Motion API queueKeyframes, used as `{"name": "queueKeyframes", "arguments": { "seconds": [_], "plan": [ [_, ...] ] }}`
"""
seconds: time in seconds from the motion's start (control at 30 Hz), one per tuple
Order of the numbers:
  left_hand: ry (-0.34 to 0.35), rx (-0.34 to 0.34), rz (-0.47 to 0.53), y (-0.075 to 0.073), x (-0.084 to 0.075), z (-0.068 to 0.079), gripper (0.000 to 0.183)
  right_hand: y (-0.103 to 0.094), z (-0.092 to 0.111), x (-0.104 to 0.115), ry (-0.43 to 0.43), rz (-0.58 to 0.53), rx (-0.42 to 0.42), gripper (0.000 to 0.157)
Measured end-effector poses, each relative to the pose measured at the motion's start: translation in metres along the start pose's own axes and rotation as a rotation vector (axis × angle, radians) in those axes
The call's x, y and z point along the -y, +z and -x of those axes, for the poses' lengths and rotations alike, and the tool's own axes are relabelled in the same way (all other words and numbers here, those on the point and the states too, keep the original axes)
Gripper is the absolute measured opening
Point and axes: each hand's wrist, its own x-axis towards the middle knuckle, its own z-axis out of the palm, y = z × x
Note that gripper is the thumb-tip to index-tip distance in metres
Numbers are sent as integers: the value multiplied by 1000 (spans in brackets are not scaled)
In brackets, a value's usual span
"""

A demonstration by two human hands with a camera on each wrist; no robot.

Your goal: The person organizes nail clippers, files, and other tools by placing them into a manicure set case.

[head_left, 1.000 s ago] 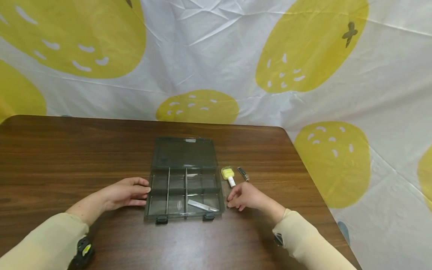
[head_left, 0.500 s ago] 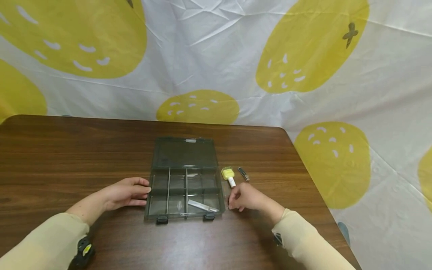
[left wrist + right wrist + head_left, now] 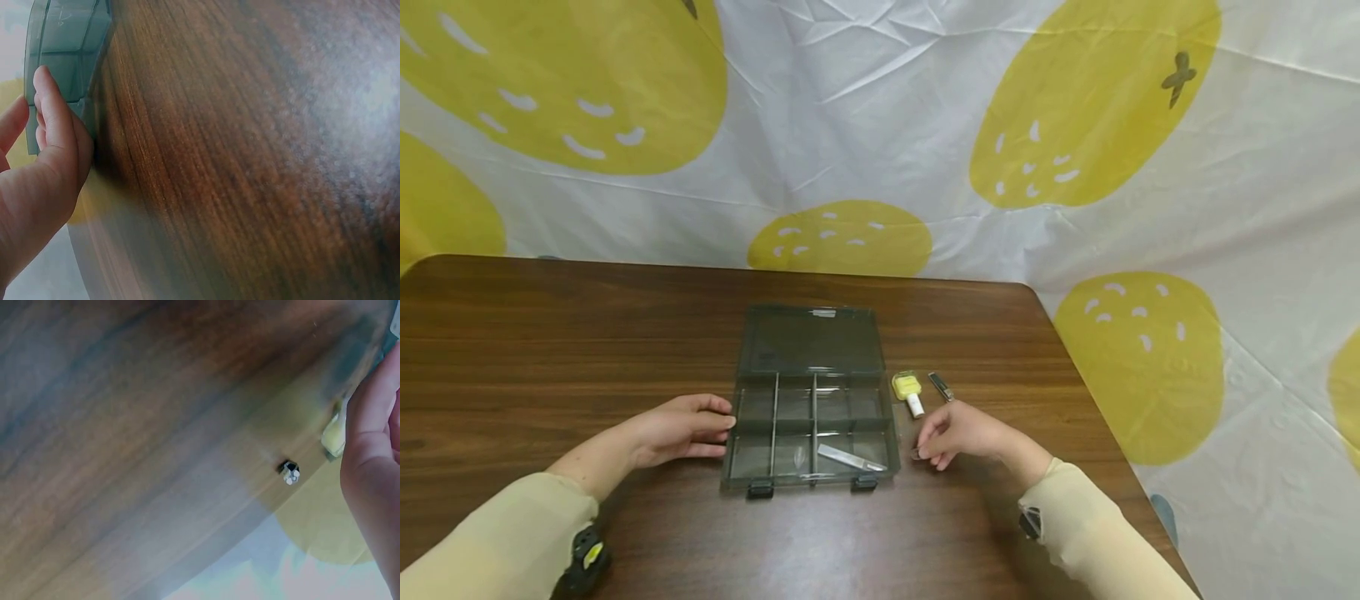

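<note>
A dark translucent compartment box [image 3: 794, 404] lies on the table with its lid [image 3: 808, 340] laid back. My left hand [image 3: 681, 429] rests against its left wall, fingers relaxed; the left wrist view shows that hand [image 3: 53, 134] beside the box [image 3: 69, 37]. A slim clear stick [image 3: 850, 457] lies slanted in the front right compartment, and a small clear oval piece [image 3: 799, 457] is to its left. Right of the box, my right hand [image 3: 961, 433] pinches a small clear piece [image 3: 916, 454], mostly hidden by the fingertips; I cannot tell its kind.
Beyond my right hand lie a yellow-headed item with a white stem [image 3: 907, 393] and a nail clipper [image 3: 941, 387]. Two latches [image 3: 760, 490] stick out at the box's front. The wooden table [image 3: 587, 333] ends at a fruit-print cloth [image 3: 865, 125].
My right hand has drawn slightly right, away from the box, with the small clear piece showing at its fingertips. The left hand and the box have stayed in place.
</note>
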Motion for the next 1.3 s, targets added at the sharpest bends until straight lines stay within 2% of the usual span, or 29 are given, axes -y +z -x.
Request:
{"name": "queueKeyframes", "arguments": {
  "seconds": [0.4, 0.73, 1.3],
  "plan": [
    [1, 5, 1, 1, -1, 1, 34, -5, 3, 14, 13, -70, 93, 19],
    [-1, 2, -3, 0, -1, 1, 37, -2, 1, 35, 1, -90, 120, 17],
    [-10, 4, 1, 0, -1, 1, 37, 21, -22, 70, 10, -91, 149, 12]
  ]
}}
